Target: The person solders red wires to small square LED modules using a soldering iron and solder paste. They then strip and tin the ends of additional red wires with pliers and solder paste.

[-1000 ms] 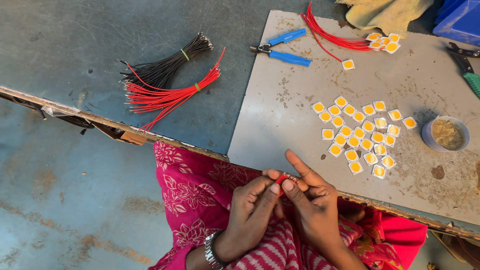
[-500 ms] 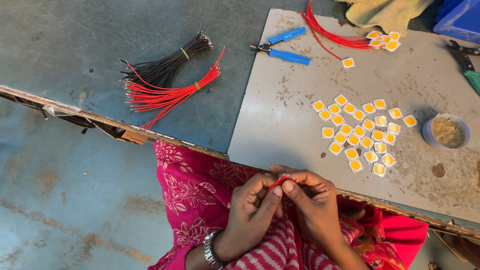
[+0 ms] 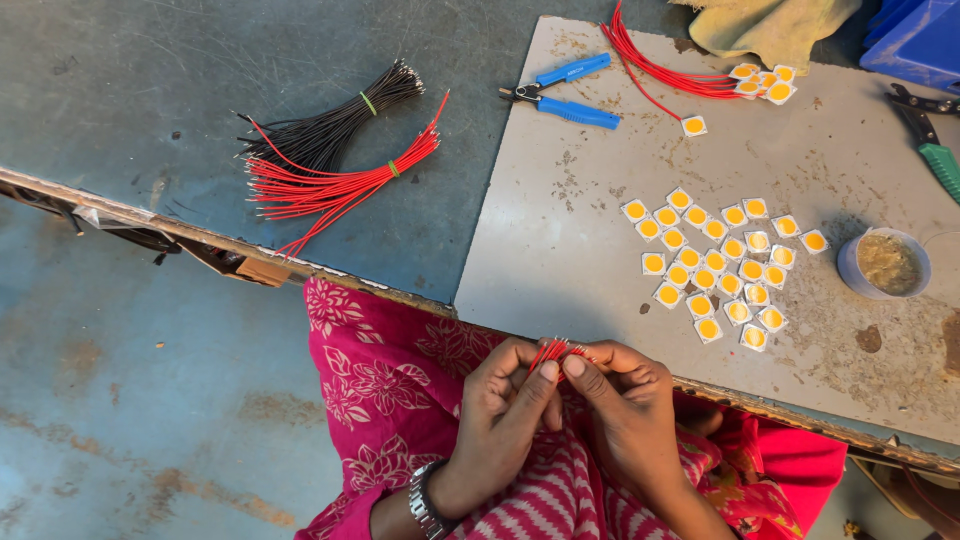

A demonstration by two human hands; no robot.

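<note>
**Red wire ends pinched between both hands at the bench edge**

On the worn blue-grey workbench lies a pale grey work board, the largest thing on it, just above the person's lap. Beside the board, a bundle of black wires and a bundle of red wires rest touching, each tied with a green band. On the board sit a cluster of square yellow LED chips, blue-handled cutters and a small round cup.

Below the bench edge, the left hand and the right hand are pressed together, fingertips pinching a few short red wires whose ends fan upward. Doing this well likely means keeping the bare ends level and gripped close to the tips, so that no single wire slips out of the pinch.
</note>
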